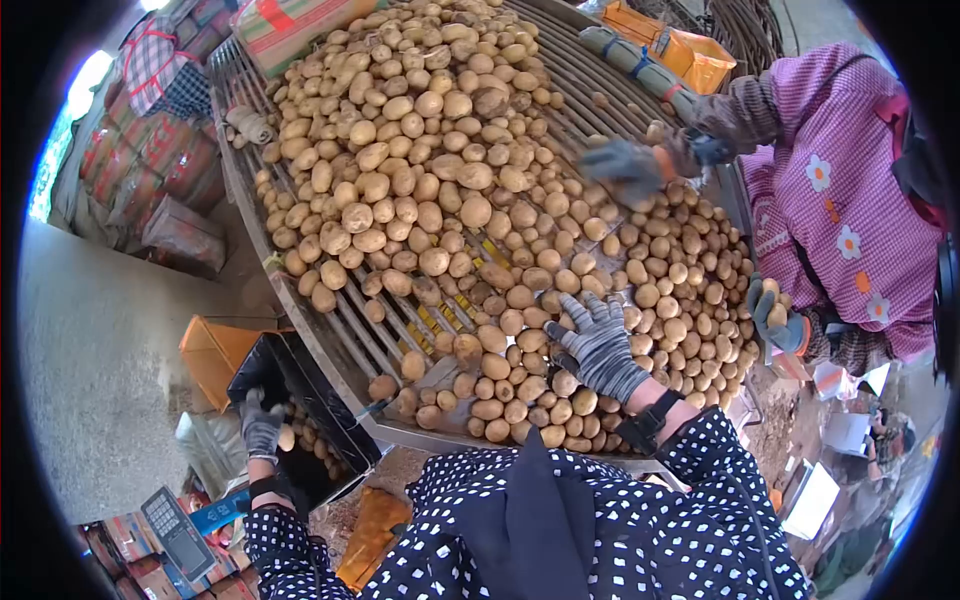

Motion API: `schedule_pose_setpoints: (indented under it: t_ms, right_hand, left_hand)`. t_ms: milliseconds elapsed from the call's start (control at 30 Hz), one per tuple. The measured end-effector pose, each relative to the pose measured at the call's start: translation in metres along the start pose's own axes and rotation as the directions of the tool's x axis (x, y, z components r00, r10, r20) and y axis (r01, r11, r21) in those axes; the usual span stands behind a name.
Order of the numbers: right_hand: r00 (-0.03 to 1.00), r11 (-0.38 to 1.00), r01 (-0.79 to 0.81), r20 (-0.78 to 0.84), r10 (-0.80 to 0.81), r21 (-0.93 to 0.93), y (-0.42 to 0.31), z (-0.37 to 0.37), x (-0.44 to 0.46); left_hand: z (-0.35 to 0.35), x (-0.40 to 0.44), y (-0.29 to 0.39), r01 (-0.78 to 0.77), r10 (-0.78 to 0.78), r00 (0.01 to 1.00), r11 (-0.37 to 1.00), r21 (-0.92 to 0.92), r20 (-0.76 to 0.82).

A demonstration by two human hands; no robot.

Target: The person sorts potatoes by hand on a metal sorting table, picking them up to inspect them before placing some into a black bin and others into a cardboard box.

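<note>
My right hand [602,350], in a grey striped knit glove, lies with fingers spread on the loose potatoes [490,410] near the front of a slatted metal table [350,345]. On the left, my left hand [262,428], gloved alike, is over a black-lined crate [275,365] with potatoes in it. Its fingers look apart, and one potato [287,438] shows right beside the palm; whether they touch is unclear. A big heap of potatoes [420,130] covers the table's far part, and more lie packed along its right side.
Across the table, a co-worker in a pink checked smock [830,190] has one gloved hand [630,170] over the potatoes and another [778,318] holding potatoes. An orange crate [215,350] stands behind the black one. A scale display [178,530] is at lower left; stacked bags [150,155] stand further back.
</note>
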State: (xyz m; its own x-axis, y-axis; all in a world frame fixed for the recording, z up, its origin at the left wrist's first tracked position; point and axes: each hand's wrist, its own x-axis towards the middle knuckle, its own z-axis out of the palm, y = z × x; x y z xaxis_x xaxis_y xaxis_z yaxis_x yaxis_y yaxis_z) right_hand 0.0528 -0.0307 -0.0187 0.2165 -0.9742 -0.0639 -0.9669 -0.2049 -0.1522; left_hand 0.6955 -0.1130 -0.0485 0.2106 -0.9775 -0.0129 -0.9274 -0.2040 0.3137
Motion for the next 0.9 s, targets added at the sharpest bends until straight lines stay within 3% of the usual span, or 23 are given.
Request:
schedule_pose_setpoints:
  t_ms: [33, 67, 100, 167, 233, 300, 333, 400, 500, 533, 567, 600, 633, 667, 700, 767, 833, 867, 900]
  right_hand:
    - [1.000, 1.000, -0.008, 0.016, 0.008, -0.001, 0.000, -0.001, -0.001]
    - [1.000, 1.000, -0.002, 0.030, 0.001, 0.010, 0.001, -0.001, -0.003]
    - [0.999, 1.000, 0.005, 0.044, -0.006, 0.021, 0.002, -0.002, -0.006]
    - [0.996, 1.000, 0.008, 0.083, -0.008, -0.003, 0.000, -0.007, -0.012]
    - [0.999, 0.999, -0.017, 0.044, 0.016, 0.034, 0.003, -0.002, -0.023]
    - [0.998, 0.997, -0.066, -0.006, 0.067, 0.039, 0.011, 0.000, -0.033]
    - [0.995, 0.995, -0.086, -0.038, 0.088, 0.057, 0.014, 0.000, -0.041]
    - [0.964, 0.976, -0.177, -0.177, 0.198, 0.129, 0.018, 0.000, -0.065]
    - [0.885, 0.920, -0.324, -0.272, 0.377, 0.221, 0.025, 0.012, -0.104]
    - [0.867, 0.897, -0.377, -0.253, 0.429, 0.229, 0.027, 0.021, -0.113]
    - [0.849, 0.876, -0.423, -0.236, 0.473, 0.233, 0.028, 0.028, -0.118]
    - [0.836, 0.843, -0.473, -0.173, 0.521, 0.255, 0.029, 0.035, -0.122]
    - [0.826, 0.843, -0.468, -0.207, 0.524, 0.265, 0.029, 0.038, -0.122]
    - [0.815, 0.829, -0.484, -0.201, 0.544, 0.282, 0.028, 0.041, -0.121]
    - [0.805, 0.815, -0.498, -0.193, 0.562, 0.295, 0.028, 0.043, -0.120]
    - [0.798, 0.801, -0.501, -0.183, 0.574, 0.328, 0.027, 0.042, -0.118]
    - [0.806, 0.814, -0.486, -0.198, 0.558, 0.319, 0.031, 0.047, -0.120]
    - [0.810, 0.814, -0.479, -0.193, 0.554, 0.327, 0.032, 0.044, -0.120]
    - [0.812, 0.813, -0.486, -0.178, 0.556, 0.320, 0.031, 0.038, -0.118]
  left_hand:
    - [-0.010, 0.001, 0.052, -0.295, 0.336, 0.929, 0.926, 0.235, -0.157]
    - [-0.017, 0.004, 0.108, -0.265, 0.256, 0.960, 0.961, -0.079, -0.109]
    - [-0.016, 0.006, 0.163, -0.191, 0.192, 0.981, 0.904, -0.382, -0.036]
    - [0.006, 0.011, 0.247, -0.344, 0.418, 0.906, 0.814, -0.468, 0.062]
    - [0.042, 0.019, 0.316, -0.653, 0.682, 0.731, 0.702, -0.285, 0.006]
    - [0.094, 0.045, 0.358, -0.758, 0.750, 0.650, 0.651, 0.037, 0.122]
    - [0.099, 0.048, 0.377, -0.777, 0.769, 0.626, 0.629, 0.024, 0.127]
    - [0.103, 0.049, 0.407, -0.620, 0.527, 0.763, 0.761, 0.192, 0.375]
    - [0.092, 0.057, 0.416, -0.625, 0.508, 0.726, 0.768, 0.136, 0.464]
    - [0.093, 0.061, 0.413, -0.735, 0.634, 0.649, 0.666, 0.130, 0.421]
    - [0.095, 0.064, 0.411, -0.747, 0.641, 0.638, 0.650, 0.142, 0.427]
    - [0.095, 0.069, 0.407, -0.704, 0.641, 0.613, 0.709, -0.051, 0.462]
    - [0.090, 0.070, 0.410, -0.623, 0.645, 0.583, 0.745, -0.237, 0.494]
    - [0.097, 0.073, 0.408, -0.579, 0.691, 0.636, 0.722, -0.379, 0.343]
    - [0.101, 0.079, 0.413, -0.505, 0.657, 0.685, 0.740, -0.445, 0.314]
    - [0.111, 0.090, 0.433, -0.683, 0.749, 0.649, 0.650, -0.333, 0.130]
    - [0.119, 0.087, 0.467, -0.755, 0.740, 0.622, 0.653, -0.054, 0.256]
    - [0.093, 0.071, 0.502, -0.683, 0.591, 0.647, 0.730, 0.022, 0.481]
    - [0.104, 0.074, 0.507, -0.774, 0.555, 0.593, 0.592, 0.224, 0.583]
